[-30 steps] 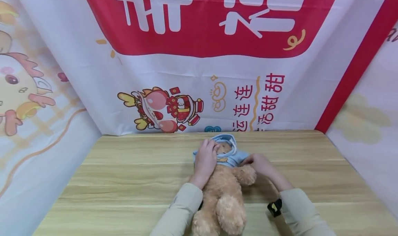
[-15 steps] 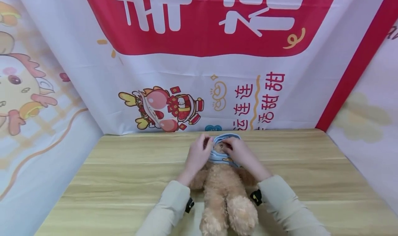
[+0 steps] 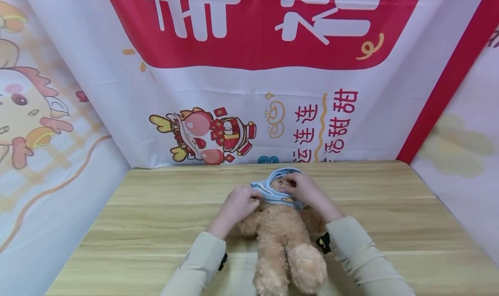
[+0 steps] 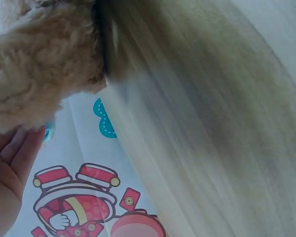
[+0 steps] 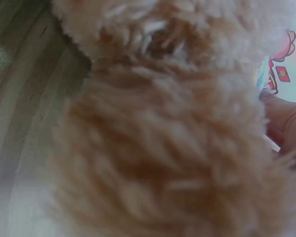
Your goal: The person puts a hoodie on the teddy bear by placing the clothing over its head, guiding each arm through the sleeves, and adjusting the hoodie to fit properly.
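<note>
A light-brown teddy bear (image 3: 280,231) lies on its back on the table, legs toward me. A small blue hoodie (image 3: 274,196) is bunched around its head and upper chest, and the bear's face shows in the hood opening. My left hand (image 3: 238,206) pinches the hoodie's left side. At the right rim of the hood, my right hand (image 3: 309,193) grips the fabric by the bear's face. In the left wrist view, the bear's furry arm (image 4: 44,69) hides the left fingertips. Fur fills most of the right wrist view, with part of the right hand (image 5: 292,126) behind it.
The wood-grain table (image 3: 163,218) ends at a white and red printed cloth (image 3: 218,83) behind the bear. Printed cloths also stand at the left and right sides. Black wrist-camera straps (image 3: 323,242) show by the sleeves.
My right hand has come from the bear's arm up to the hood's rim. My left hand has moved from the hood down to the hoodie's left side, drawing fabric leftward.
</note>
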A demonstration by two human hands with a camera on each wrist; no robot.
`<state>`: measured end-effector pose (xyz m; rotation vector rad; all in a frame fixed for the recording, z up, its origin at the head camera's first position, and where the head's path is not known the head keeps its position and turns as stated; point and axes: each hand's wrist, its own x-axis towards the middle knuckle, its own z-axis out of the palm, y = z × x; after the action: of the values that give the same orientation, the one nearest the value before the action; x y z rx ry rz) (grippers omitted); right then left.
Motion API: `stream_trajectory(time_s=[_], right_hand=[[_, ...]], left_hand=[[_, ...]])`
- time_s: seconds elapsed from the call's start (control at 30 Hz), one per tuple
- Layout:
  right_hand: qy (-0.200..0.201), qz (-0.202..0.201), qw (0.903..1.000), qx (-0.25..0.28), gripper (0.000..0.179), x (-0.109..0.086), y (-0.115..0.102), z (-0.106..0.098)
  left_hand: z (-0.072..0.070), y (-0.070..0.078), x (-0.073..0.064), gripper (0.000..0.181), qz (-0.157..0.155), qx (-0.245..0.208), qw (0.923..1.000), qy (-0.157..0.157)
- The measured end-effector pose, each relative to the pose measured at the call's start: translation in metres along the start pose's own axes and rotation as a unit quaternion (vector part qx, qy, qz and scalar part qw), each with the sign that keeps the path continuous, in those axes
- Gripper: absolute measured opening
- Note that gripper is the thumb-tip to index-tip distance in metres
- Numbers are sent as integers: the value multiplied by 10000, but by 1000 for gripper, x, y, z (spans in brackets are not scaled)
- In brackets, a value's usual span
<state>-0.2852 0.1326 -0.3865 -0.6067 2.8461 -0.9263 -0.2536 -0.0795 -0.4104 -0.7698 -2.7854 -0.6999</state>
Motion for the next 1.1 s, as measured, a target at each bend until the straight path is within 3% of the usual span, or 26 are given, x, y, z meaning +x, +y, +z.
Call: stream_trajectory(time_s=[0.23, 0.47, 0.67, 0.8, 0.97, 1.1], right_hand=[[30, 156, 9998, 143, 14, -2, 3, -1], [-322, -143, 9994, 18, 35, -2, 4, -4], [-643, -384, 9961, -476, 24, 3, -2, -7], [-259, -179, 9962, -815, 19, 6, -6, 1], [305, 165, 9979, -539, 11, 6, -6, 12], [501, 180, 9982, -288, 7, 4, -2, 13]], left_hand=[[7, 0, -2, 16, 474, 243, 9983, 257], [20, -1, 3, 21, 407, 536, 9967, 453], [25, 1, 5, 8, 419, 350, 9969, 572], [26, 0, 3, 6, 447, 380, 9960, 674], [27, -3, 0, 7, 565, 563, 9934, 825], [28, -3, -1, 10, 488, 463, 9936, 903]])
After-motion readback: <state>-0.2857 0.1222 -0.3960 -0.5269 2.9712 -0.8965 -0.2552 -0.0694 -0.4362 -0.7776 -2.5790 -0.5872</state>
